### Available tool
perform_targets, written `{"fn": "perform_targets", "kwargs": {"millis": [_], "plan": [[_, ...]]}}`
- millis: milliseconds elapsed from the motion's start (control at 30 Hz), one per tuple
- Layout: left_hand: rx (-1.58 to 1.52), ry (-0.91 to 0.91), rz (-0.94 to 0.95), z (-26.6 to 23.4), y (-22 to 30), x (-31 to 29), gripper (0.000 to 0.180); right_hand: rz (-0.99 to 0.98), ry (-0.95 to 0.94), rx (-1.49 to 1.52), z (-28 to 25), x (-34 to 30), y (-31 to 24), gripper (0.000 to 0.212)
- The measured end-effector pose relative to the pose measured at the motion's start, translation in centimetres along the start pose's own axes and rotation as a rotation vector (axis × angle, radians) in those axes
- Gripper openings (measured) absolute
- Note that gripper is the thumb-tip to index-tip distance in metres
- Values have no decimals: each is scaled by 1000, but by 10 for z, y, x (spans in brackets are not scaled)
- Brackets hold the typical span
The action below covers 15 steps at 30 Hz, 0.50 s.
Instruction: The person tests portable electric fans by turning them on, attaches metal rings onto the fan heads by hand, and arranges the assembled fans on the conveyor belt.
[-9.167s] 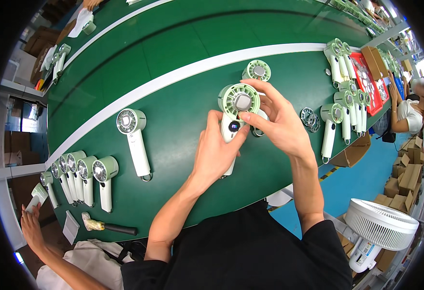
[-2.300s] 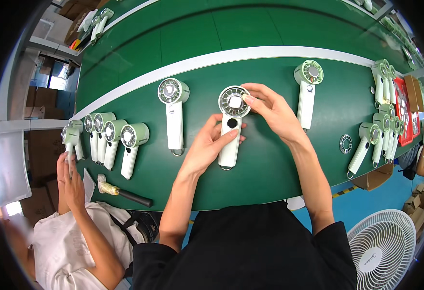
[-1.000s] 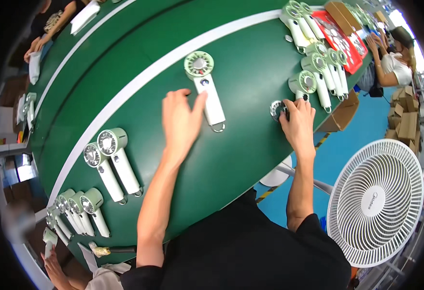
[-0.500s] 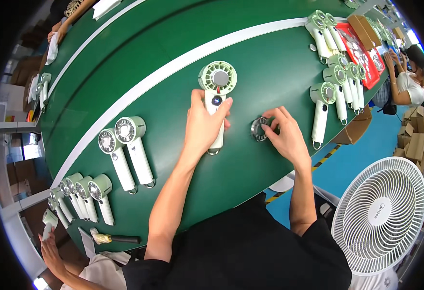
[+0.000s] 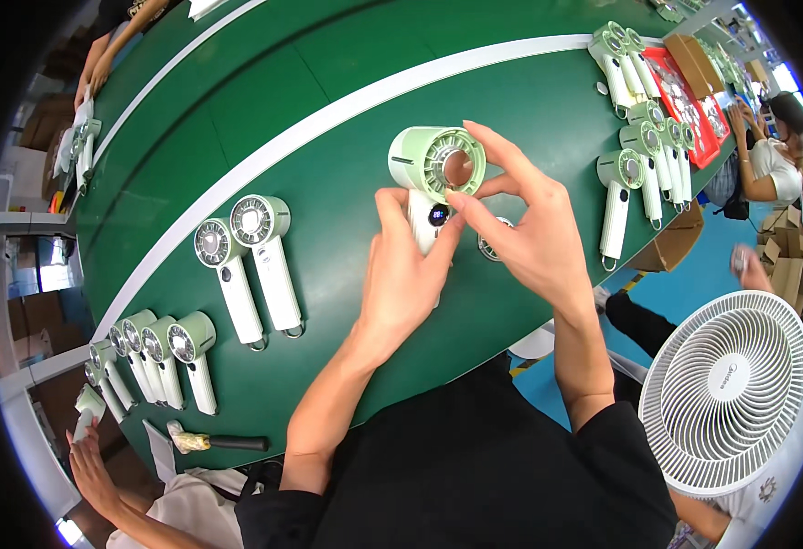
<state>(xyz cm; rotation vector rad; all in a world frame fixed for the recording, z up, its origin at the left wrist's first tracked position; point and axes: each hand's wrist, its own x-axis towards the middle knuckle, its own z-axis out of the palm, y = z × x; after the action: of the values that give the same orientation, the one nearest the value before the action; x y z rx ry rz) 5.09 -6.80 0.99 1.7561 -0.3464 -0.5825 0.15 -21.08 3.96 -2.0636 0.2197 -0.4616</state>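
Observation:
A handheld fan with a pale green round head [image 5: 417,156] and a white handle is held up over the green table. My left hand [image 5: 403,265] is closed around its handle, just below a small lit display. With its thumb at the lower rim and fingers at the upper rim, my right hand [image 5: 534,229] grips the fan's head. Inside the head's open front are green ribs and a shiny round middle. Partly hidden behind my right hand, a dark-and-clear round grille [image 5: 490,245] lies on the table.
Two finished-looking fans [image 5: 255,261] lie to the left, with several more [image 5: 191,357] beyond. A hammer-like tool [image 5: 219,442] lies by the near edge. Several fans [image 5: 614,206] and a red tray [image 5: 694,128] are at right. A white floor fan [image 5: 729,384] stands close by; co-workers are around.
My right hand has left the round grille and moved up to the fan's head. The fan has been lifted and turned, its front now facing right. A person has appeared behind the floor fan.

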Motion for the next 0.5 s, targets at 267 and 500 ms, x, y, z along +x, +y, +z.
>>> {"fn": "perform_targets", "kwargs": {"millis": [267,500], "plan": [[16,-14,21,-5,2,-3,40,24,13,-37,2,-1,-4,61],[-20,-7,46,-3,3,-6,41,43,-18,103,-2,-1,-7,59]]}}
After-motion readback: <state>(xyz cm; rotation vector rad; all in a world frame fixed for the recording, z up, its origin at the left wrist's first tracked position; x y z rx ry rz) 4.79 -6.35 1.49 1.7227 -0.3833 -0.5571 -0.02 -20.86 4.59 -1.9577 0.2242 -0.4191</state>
